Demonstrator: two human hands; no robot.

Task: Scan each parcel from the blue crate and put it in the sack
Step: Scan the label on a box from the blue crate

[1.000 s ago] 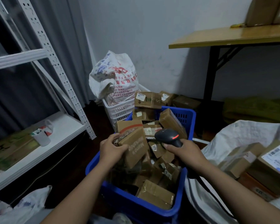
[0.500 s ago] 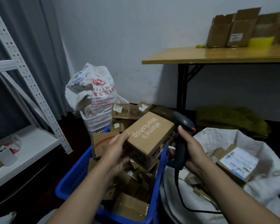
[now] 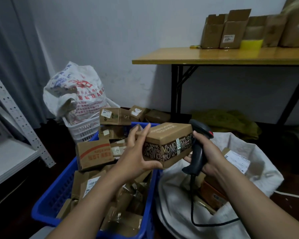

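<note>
Above the rim between the blue crate and the sack, a parcel is held up beside the scanner.
The left hand grips the parcel's left end, fingers raised along it and thumb under its near edge. The right hand curls round the scanner's handle, thumb touching the parcel's right end. Boxes heap the crate; a few lie in the sack.
</note>
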